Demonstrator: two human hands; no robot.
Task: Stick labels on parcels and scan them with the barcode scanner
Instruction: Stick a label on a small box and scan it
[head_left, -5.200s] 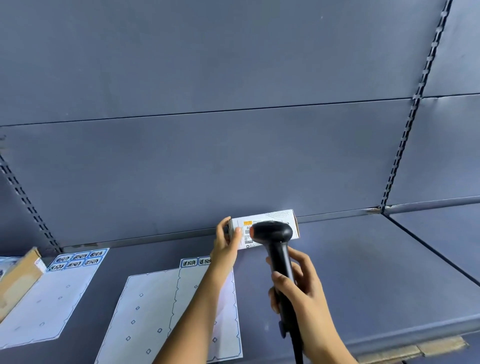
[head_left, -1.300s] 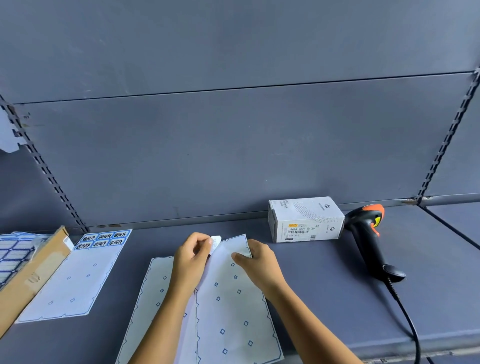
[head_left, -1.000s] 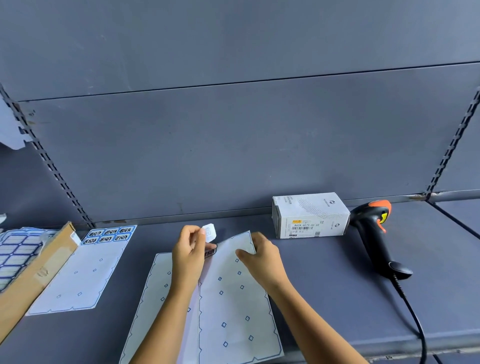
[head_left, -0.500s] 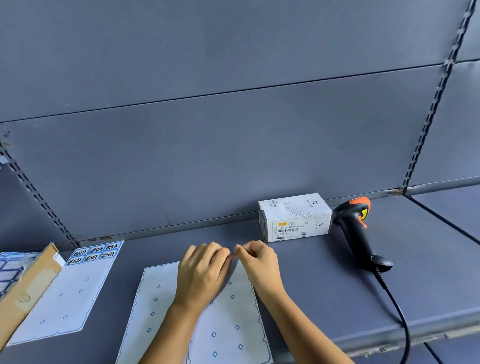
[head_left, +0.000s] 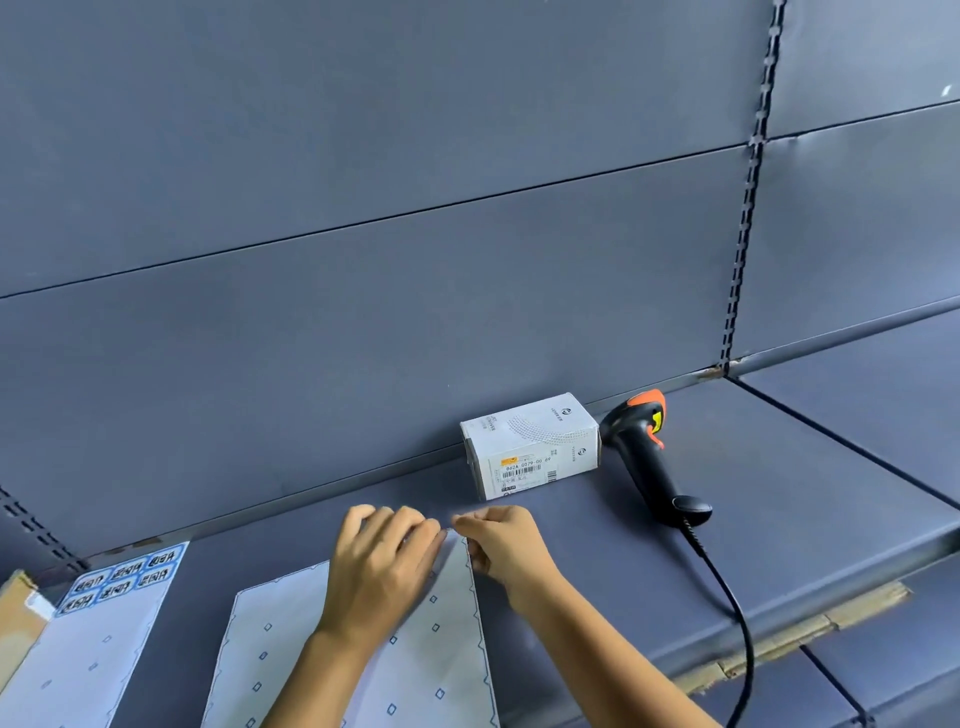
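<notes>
**Two items set down, work back at the label sheet**

Held a peeled label aloft a second ago; cannot make it out now. Pinches the sheet's top corner with thumb and forefinger of the right hand. Curls the left hand over the upper edge, fingertips hidden, grip impossible to tell.

Just beyond the fingers, on the shelf: white parcel, barcode print and orange patch on its near face, in hand five seconds back. Just beside it, rightward: black, orange-capped barcode scanner, lying down.

Far left of the left fingers: second sheet, then cardboard box, contents out of view.
</notes>
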